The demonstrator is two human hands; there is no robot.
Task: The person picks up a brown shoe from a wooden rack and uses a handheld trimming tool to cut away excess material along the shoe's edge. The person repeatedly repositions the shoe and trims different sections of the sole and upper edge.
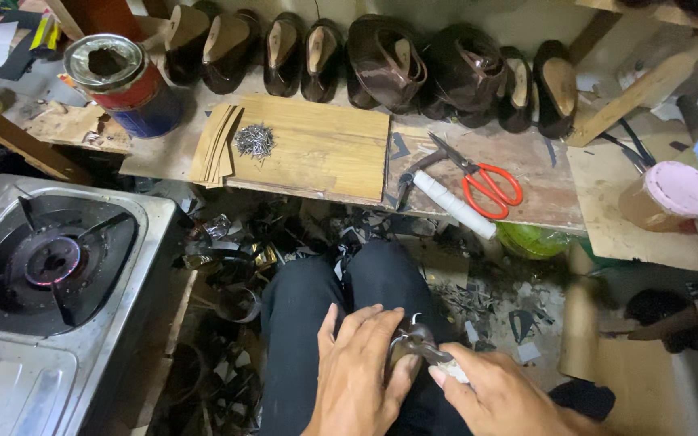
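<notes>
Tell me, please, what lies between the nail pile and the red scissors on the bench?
In the head view, bare wooden board and a dark hammer head lie between the nails and the scissors.

Cluttered shoemaker's corner, dimly lit

A worn wooden bench (527,173) stands above a floor (494,303) littered with dark scraps; a steel gas stove (82,355) sits left.

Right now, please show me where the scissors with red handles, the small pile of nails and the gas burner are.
Scissors with red handles (490,187): head view, on the red handle loops.
Pile of nails (254,140): head view, middle of the heap on the wooden board.
Gas burner (48,260): head view, on the round burner centre.
</notes>
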